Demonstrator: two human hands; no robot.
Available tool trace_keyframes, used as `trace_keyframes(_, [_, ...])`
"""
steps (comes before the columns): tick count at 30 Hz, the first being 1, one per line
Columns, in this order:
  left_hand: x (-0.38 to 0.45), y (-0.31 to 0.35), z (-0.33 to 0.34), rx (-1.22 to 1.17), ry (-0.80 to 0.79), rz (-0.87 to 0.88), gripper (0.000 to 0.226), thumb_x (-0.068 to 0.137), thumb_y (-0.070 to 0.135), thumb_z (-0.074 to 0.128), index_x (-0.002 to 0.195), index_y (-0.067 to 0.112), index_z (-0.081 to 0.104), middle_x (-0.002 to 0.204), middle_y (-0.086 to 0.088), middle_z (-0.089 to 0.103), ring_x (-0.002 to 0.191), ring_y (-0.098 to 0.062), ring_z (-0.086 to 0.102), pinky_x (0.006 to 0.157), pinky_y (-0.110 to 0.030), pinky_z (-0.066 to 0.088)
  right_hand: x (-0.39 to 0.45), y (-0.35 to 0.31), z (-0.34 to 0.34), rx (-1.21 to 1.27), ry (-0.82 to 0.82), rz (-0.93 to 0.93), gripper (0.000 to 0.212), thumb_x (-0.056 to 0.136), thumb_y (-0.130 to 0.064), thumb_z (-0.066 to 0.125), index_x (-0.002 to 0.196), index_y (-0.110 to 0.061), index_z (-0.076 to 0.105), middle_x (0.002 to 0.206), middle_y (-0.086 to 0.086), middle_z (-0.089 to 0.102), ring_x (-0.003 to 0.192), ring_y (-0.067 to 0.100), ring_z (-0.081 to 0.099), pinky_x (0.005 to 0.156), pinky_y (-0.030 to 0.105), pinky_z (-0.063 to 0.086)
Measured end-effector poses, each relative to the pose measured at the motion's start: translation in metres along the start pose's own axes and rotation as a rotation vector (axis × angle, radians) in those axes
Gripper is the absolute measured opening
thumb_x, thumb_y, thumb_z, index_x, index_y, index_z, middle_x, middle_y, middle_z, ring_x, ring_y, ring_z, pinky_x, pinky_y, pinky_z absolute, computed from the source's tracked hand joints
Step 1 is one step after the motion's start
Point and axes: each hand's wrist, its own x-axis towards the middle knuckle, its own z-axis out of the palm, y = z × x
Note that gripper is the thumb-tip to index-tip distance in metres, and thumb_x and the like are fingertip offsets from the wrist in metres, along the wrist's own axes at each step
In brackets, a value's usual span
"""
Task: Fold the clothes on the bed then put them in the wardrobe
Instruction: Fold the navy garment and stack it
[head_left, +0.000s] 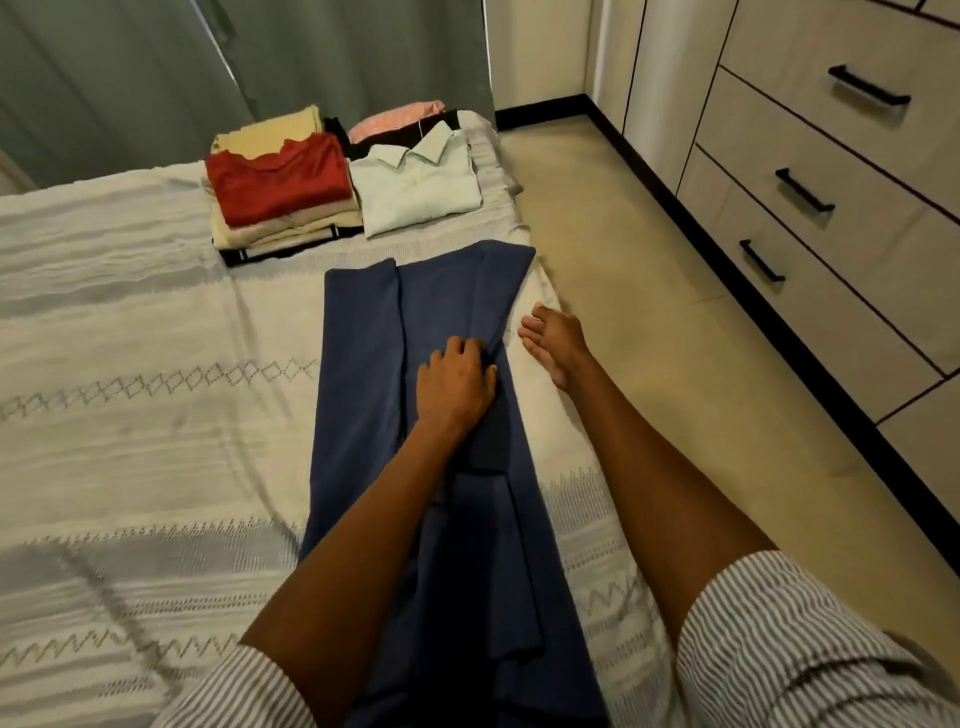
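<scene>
A long blue garment (363, 364) lies lengthwise along the right side of the bed (130, 415), folded into a narrow strip. My left hand (454, 384) rests palm down on its middle, fingers curled slightly over a fold. My right hand (553, 340) hovers just off the garment's right edge, fingers relaxed and holding nothing. At the far end of the bed stand two stacks of folded clothes: one topped by a red top (278, 176), the other by a pale green collared shirt (421, 184).
A wardrobe with drawers and black handles (805, 189) runs along the right wall. Beige tiled floor (649, 312) separates it from the bed. Grey-green curtains (260, 57) hang behind the stacks. The bed's white patterned cover stretches to the left.
</scene>
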Motion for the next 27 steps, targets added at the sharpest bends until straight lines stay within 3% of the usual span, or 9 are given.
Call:
trace_keyframes(4, [0.030,0.005,0.013,0.108,-0.006,-0.012,0.037,0.098,0.044,0.050,0.117,0.012,0.057,0.121,-0.009,0.054,0.106,-0.033,0.055,0.079,-0.042,0.044,0.045,-0.011,0.013,0.077,-0.027,0.003,0.039,0.105,-0.013,0.041,0.141,0.004,0.045,0.134,0.017,0.057,0.126,0.030,0.056,0.104,0.037,0.047])
trace_keyframes(6, [0.051,0.004,0.025,0.140,0.040,-0.010,0.034,0.095,0.042,0.055,0.111,0.012,0.060,0.112,-0.008,0.058,0.098,-0.033,0.058,0.070,-0.041,0.042,0.080,-0.019,0.024,0.066,-0.010,0.000,0.034,0.101,-0.008,0.048,0.131,0.006,0.054,0.126,0.016,0.064,0.117,0.029,0.063,0.091,0.034,0.055])
trace_keyframes(9, [0.072,0.002,0.037,0.121,0.137,0.030,0.017,0.085,0.024,0.065,0.079,0.009,0.061,0.079,-0.009,0.064,0.067,-0.033,0.059,0.054,-0.034,0.031,0.118,-0.023,0.039,-0.007,0.058,-0.035,0.021,0.091,-0.005,0.065,0.111,0.003,0.065,0.107,0.015,0.070,0.097,0.031,0.069,0.067,0.034,0.060])
trace_keyframes(12, [0.068,0.007,0.028,-0.126,0.184,-0.101,0.023,0.092,0.025,0.057,0.075,0.011,0.052,0.068,-0.003,0.059,0.057,-0.024,0.053,0.050,-0.032,0.031,0.131,-0.026,0.041,-0.192,0.217,-0.213,0.006,0.083,-0.013,0.073,0.084,-0.010,0.068,0.085,0.008,0.070,0.081,0.027,0.067,0.069,0.042,0.058])
trace_keyframes(14, [0.069,-0.001,0.024,-0.372,0.260,-0.280,0.023,0.097,0.030,0.051,0.083,0.012,0.055,0.068,0.002,0.058,0.058,-0.015,0.052,0.052,-0.033,0.038,0.132,-0.031,0.065,-0.211,0.155,-0.363,0.007,0.084,-0.019,0.072,0.079,-0.016,0.068,0.078,0.003,0.069,0.074,0.024,0.066,0.068,0.044,0.057])
trace_keyframes(17, [0.074,-0.030,0.015,-0.707,0.316,-0.549,0.024,0.100,0.030,0.047,0.099,0.011,0.061,0.076,0.006,0.059,0.071,-0.011,0.056,0.066,-0.030,0.039,0.131,-0.033,0.113,-0.391,-0.118,-0.524,0.012,0.095,-0.023,0.062,0.098,-0.018,0.072,0.102,0.007,0.074,0.099,0.029,0.068,0.089,0.045,0.056])
trace_keyframes(20, [0.070,-0.061,0.008,-0.732,0.142,-0.658,0.037,0.101,0.030,0.048,0.127,0.005,0.054,0.117,-0.008,0.062,0.112,-0.030,0.058,0.083,-0.035,0.042,0.128,-0.019,0.132,-1.076,-0.321,-0.591,0.028,0.100,-0.017,0.049,0.122,-0.007,0.063,0.130,0.018,0.062,0.123,0.034,0.055,0.094,0.038,0.044])
trace_keyframes(23, [0.061,-0.077,0.004,-0.687,0.063,-0.545,0.039,0.100,0.016,0.049,0.137,0.003,0.049,0.129,-0.012,0.060,0.119,-0.030,0.057,0.087,-0.032,0.043,0.116,0.005,0.122,-1.488,-0.365,-0.570,0.014,0.096,-0.012,0.046,0.098,-0.010,0.060,0.127,0.021,0.060,0.141,0.034,0.037,0.097,0.039,0.040])
trace_keyframes(27, [0.043,-0.082,-0.004,-0.707,0.144,-0.369,0.027,0.099,0.010,0.048,0.122,0.010,0.063,0.118,-0.003,0.065,0.107,-0.015,0.061,0.085,-0.015,0.046,0.087,0.025,0.100,-1.550,-0.324,-0.669,0.029,0.100,-0.020,0.044,0.114,-0.008,0.066,0.133,0.015,0.061,0.148,0.030,0.027,0.105,0.040,0.036])
